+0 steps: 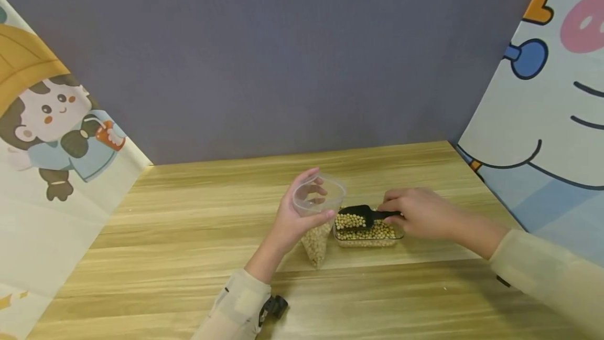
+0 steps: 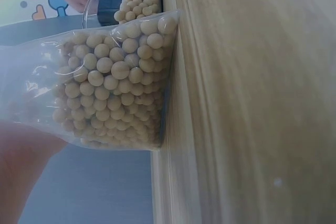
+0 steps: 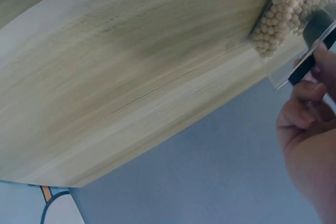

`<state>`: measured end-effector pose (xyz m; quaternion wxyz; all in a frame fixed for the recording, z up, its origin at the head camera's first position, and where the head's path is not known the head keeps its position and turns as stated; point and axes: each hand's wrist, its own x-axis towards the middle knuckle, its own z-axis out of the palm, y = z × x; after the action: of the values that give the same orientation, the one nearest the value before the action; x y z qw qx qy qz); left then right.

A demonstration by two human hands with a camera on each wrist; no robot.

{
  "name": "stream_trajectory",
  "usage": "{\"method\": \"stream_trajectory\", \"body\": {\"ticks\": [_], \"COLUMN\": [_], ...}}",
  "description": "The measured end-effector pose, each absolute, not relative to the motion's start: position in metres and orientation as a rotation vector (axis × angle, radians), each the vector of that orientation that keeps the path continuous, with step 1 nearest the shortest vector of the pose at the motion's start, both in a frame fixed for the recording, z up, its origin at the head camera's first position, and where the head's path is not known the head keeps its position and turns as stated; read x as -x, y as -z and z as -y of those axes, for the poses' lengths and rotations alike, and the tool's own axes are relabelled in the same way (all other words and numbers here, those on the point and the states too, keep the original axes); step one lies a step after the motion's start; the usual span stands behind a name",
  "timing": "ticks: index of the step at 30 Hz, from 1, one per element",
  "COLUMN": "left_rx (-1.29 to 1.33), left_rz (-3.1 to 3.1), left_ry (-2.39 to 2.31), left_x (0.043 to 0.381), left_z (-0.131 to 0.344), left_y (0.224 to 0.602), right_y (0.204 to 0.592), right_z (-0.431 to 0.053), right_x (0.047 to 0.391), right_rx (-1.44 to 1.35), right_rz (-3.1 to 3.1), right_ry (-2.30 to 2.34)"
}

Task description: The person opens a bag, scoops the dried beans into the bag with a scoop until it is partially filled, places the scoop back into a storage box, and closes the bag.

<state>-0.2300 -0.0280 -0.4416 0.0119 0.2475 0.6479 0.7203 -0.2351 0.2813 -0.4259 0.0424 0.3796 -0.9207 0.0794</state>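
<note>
My left hand holds a clear plastic bag near its top, with thumb and fingers around the wide, round mouth. Yellowish beans fill the lower part of the bag, which tapers to a corner in the head view. My right hand grips the handle of a black scoop from the right. Beans lie in the scoop, which is over a clear rectangular container of similar beans, just right of the bag. In the right wrist view the scoop handle crosses the container's edge.
The container and the bag are on or just above a wood-grain table. A grey-blue panel stands behind it, with cartoon-printed panels at the left and right. A tiny pale speck lies near the front right.
</note>
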Motion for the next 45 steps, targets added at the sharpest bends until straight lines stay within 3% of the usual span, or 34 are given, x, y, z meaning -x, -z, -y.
{"method": "stream_trajectory", "body": {"ticks": [11,25,33,45], "left_rx": [-0.779,-0.776,-0.809,-0.726], "left_rz": [-2.048,-2.052,-2.04,-2.048], "left_ry": [-2.235,-2.243,-2.252,-2.197], "left_x": [0.228,0.228,0.229,0.229], "left_z": [0.028,0.027,0.028,0.028], "left_y": [0.44,0.439,0.44,0.439], "right_y": [0.433,0.432,0.393,0.321], "right_z": [-0.289,-0.302,-0.31,-0.3], "right_x": [0.238,0.232,0.239,0.247], "right_rx": [-1.159,-0.965,-0.871,-1.039], "right_rz": [2.846,2.895,2.831,2.629], "right_ry": [-0.496,-0.822,-0.73,-0.413]}}
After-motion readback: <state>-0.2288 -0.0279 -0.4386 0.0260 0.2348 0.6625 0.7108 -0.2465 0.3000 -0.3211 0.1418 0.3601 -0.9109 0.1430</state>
